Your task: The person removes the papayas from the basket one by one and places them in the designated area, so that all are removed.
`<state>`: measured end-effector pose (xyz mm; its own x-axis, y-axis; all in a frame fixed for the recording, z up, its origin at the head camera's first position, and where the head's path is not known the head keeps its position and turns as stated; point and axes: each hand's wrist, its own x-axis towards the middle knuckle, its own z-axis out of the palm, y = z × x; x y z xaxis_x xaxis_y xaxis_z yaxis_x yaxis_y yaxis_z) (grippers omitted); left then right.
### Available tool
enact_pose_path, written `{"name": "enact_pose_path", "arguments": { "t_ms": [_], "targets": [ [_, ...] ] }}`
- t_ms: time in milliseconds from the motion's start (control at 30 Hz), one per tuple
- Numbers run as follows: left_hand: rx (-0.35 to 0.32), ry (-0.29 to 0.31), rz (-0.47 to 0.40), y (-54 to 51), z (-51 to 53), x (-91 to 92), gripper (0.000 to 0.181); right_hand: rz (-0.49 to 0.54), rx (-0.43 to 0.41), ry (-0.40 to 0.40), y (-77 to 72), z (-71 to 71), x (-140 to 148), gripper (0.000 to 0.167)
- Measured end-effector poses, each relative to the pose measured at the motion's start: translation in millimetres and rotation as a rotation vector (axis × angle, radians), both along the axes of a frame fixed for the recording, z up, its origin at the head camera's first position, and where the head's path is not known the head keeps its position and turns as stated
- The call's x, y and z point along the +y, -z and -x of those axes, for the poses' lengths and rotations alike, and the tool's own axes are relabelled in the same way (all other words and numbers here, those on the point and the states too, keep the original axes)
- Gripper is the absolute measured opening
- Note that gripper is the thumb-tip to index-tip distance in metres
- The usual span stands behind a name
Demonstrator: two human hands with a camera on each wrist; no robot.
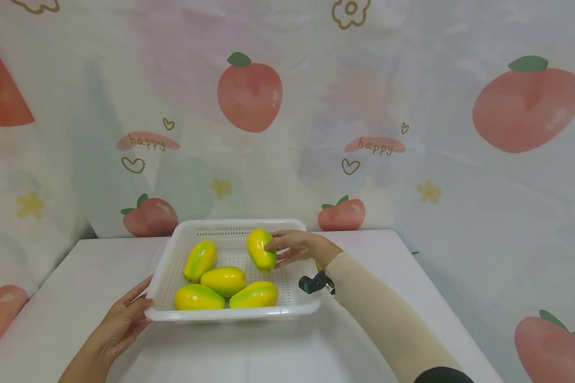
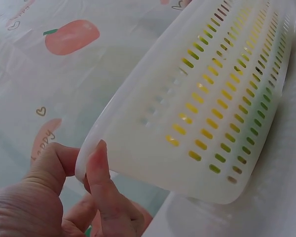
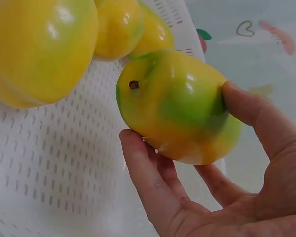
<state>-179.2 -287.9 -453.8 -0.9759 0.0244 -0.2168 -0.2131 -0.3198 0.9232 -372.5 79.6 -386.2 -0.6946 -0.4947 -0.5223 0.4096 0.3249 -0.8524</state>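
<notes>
A white plastic basket [image 1: 292, 311] with slotted walls stands on the table and holds several glossy yellow-green mangoes. My left hand [image 1: 124, 319] pinches the basket's rim at its near left corner, thumb and fingers on either side of the edge in the left wrist view. Over the basket's right part, my right hand [image 1: 294, 248] grips one mango [image 3: 180, 106] between thumb and fingers. Below and left of it lie the other mangoes, among them a middle one [image 1: 223, 281], a far left one [image 1: 200, 260] and a near right one [image 1: 254, 294].
A white table [image 1: 359, 250] carries the basket near its back edge. Behind it hangs a fruit-printed cloth [image 1: 287, 175]. A sliver of something yellow [image 1: 318, 266] peeks out beside the right wrist, mostly hidden. A small black device [image 1: 313, 283] is strapped at that wrist.
</notes>
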Motion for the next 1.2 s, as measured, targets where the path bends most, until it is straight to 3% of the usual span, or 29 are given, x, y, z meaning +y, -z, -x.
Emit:
{"name": "enact_pose_path", "arguments": {
  "t_ms": [300, 600, 1200],
  "targets": [
    [-0.055, -0.001, 0.034, -3.6, 0.4, -0.5, 0.047, 0.001, 0.041, 0.014, -14.9, -3.8, 12, 0.066],
    [-0.112, 0.016, -0.001, -6.6, -0.7, -2.0, 0.043, -0.025, 0.055, -0.006, -29.7, -6.1, 28, 0.071],
    [-0.134, 0.036, -0.018, -8.5, 0.2, -2.6, 0.042, -0.027, 0.028, 0.014, -51.6, -10.7, 56, 0.081]
  ]
}}
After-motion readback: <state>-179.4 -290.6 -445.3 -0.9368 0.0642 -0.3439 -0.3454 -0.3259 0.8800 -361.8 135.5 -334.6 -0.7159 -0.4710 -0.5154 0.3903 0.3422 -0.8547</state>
